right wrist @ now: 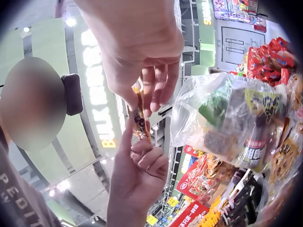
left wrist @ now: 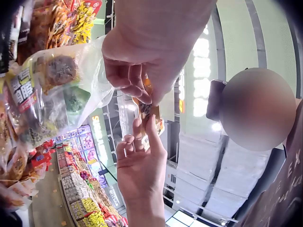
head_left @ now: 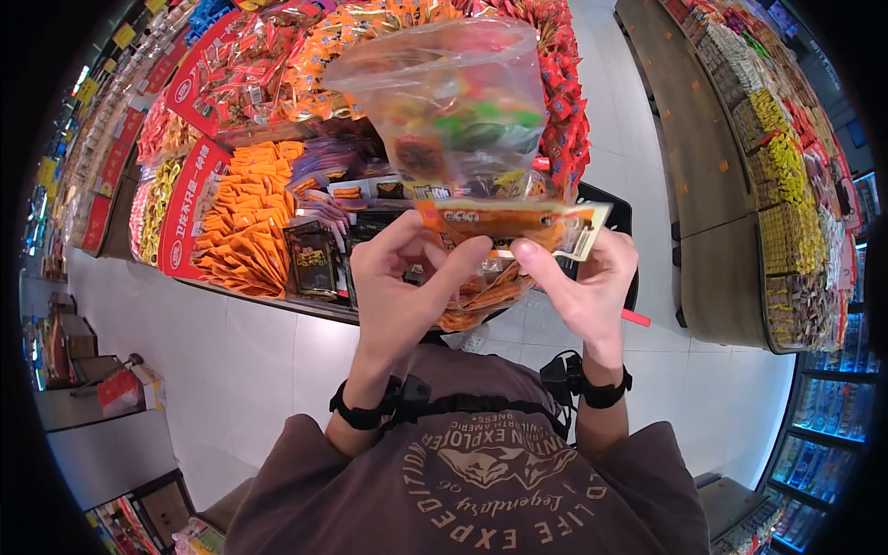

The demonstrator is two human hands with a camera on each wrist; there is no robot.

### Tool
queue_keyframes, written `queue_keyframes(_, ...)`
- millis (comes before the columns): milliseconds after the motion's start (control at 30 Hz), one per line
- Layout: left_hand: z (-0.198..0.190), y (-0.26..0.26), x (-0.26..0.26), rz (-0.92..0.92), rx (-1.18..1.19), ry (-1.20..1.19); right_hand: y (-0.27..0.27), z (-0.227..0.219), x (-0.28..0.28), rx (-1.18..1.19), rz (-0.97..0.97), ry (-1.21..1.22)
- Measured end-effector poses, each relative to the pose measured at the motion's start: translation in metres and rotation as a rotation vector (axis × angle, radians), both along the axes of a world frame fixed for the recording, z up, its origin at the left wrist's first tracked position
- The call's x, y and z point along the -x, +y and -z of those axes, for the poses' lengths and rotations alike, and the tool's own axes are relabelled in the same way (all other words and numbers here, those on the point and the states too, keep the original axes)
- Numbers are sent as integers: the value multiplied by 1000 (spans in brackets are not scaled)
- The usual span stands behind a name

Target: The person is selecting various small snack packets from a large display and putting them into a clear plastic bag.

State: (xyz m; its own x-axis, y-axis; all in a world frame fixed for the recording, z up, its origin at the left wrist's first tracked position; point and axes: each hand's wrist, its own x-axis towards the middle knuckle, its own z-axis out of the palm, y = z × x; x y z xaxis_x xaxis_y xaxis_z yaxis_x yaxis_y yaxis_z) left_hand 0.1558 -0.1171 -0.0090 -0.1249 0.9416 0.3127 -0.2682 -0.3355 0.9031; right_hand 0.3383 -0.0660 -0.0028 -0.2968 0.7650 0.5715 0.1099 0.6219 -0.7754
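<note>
A small orange and cream snack packet [head_left: 504,225] is held up in front of the chest by both hands. My left hand [head_left: 400,277] pinches its left part, thumb on the near face and fingers bent behind. On the right side, my right hand [head_left: 585,294] pinches it the same way, the two thumbs close together. In the left wrist view the packet [left wrist: 147,101] appears narrow between the fingertips of both hands. Just beyond the hands is a clear plastic bag [head_left: 435,88] with several snack packs inside, one green. Part of the bag's lower end is hidden behind the packet.
A display bin with orange packets [head_left: 245,222], dark packets [head_left: 314,259] and red packets [head_left: 562,102] stands right ahead. To the right, past a strip of tiled floor [head_left: 606,102], runs a long shelf unit [head_left: 721,268] of snacks. Another person's shoe [head_left: 474,339] shows below the bin.
</note>
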Motion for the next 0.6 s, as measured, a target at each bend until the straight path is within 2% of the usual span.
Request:
queue_keyframes(67,-3,-2,7,-186,173,313,-7,-6,12,350,-15,163)
queue_keyframes(100,-1,1,9,-237,168,301,-6,-3,20,389,-26,243)
queue_keyframes(267,4,3,37,-328,79,295,-4,-3,44,429,-78,267)
queue_keyframes(333,2,6,51,-468,-136,421,-3,-4,56,431,-123,300)
queue_keyframes(400,-3,10,60,-460,-142,369,-1,-2,69,394,-205,213)
queue_keyframes(467,-10,13,63,-331,28,-11,-4,4,76,426,-321,8)
queue_keyframes(500,-8,17,68,-287,-12,15,-3,10,80,318,-361,-116)
queue_keyframes(533,-9,17,70,-284,-5,12,-10,13,89,302,-368,-18)
queue_keyframes(600,-12,18,72,-246,-4,-73,-12,5,89,448,-365,-151)
